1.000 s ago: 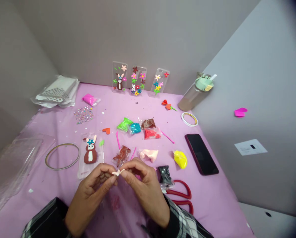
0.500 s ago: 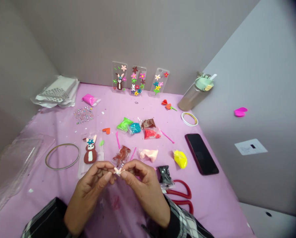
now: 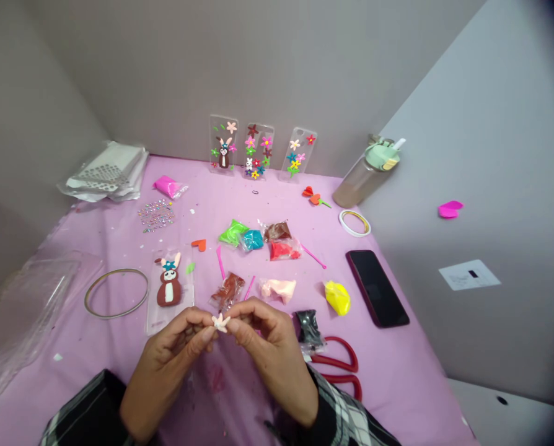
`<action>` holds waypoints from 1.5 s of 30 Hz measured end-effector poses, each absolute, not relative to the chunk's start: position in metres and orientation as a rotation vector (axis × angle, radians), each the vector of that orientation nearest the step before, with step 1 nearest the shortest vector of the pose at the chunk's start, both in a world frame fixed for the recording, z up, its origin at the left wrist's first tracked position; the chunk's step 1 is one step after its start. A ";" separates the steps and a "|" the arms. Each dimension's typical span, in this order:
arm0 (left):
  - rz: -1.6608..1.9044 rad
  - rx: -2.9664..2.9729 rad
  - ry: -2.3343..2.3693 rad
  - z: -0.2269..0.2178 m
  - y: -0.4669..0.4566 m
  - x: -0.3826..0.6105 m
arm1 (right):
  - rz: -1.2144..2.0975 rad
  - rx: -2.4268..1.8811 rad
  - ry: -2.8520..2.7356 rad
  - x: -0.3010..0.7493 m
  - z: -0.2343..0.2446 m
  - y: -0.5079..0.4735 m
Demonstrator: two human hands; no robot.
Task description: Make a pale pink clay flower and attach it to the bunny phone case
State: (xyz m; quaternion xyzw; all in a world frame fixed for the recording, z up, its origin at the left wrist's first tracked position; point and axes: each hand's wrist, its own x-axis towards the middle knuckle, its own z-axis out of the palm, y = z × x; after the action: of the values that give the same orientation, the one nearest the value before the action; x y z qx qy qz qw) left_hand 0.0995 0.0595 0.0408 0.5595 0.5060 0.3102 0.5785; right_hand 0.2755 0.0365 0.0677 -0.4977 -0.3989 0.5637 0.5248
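Between my fingertips is a small pale pink clay flower (image 3: 220, 323) with pointed petals. My left hand (image 3: 172, 353) pinches it from the left, while my right hand (image 3: 268, 347) grips its right side. Just beyond my left hand lies a clear phone case (image 3: 186, 297) bearing a brown clay rabbit (image 3: 169, 290) with a teal flower at its ears and a green leaf shape beside it. Packets of brown clay (image 3: 229, 291) and pale pink clay (image 3: 279, 289) lie beyond the flower. Black clay (image 3: 309, 328) and red-handled scissors (image 3: 339, 359) are right of my right hand.
Three decorated phone cases (image 3: 259, 152) lean on the back wall. A bottle (image 3: 367, 172), a tape roll (image 3: 354, 223) and a phone (image 3: 378, 288) line the right side. Several clay packets (image 3: 253, 240) lie mid-table. A bangle (image 3: 116, 293) and clear plastic packaging (image 3: 30, 310) are at left.
The flower has turned slightly between my fingers, so more of its petals show. My left fingers have shifted a little; the things on the table have not moved.
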 end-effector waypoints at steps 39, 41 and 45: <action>0.721 1.356 1.236 0.039 0.058 0.095 | 1.367 -1.224 -0.919 0.274 0.062 0.034; 0.726 1.371 1.245 0.039 0.058 0.095 | 1.375 -1.214 -0.905 0.274 0.061 0.034; 0.712 1.341 1.197 0.039 0.058 0.097 | 1.378 -1.199 -0.892 0.274 0.062 0.034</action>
State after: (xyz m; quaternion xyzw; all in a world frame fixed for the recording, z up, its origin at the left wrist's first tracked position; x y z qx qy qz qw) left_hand 0.0975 0.0580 0.0392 0.5709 0.5097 0.3031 0.5678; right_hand 0.2740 0.0335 0.0617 -0.5015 -0.3730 0.5764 0.5264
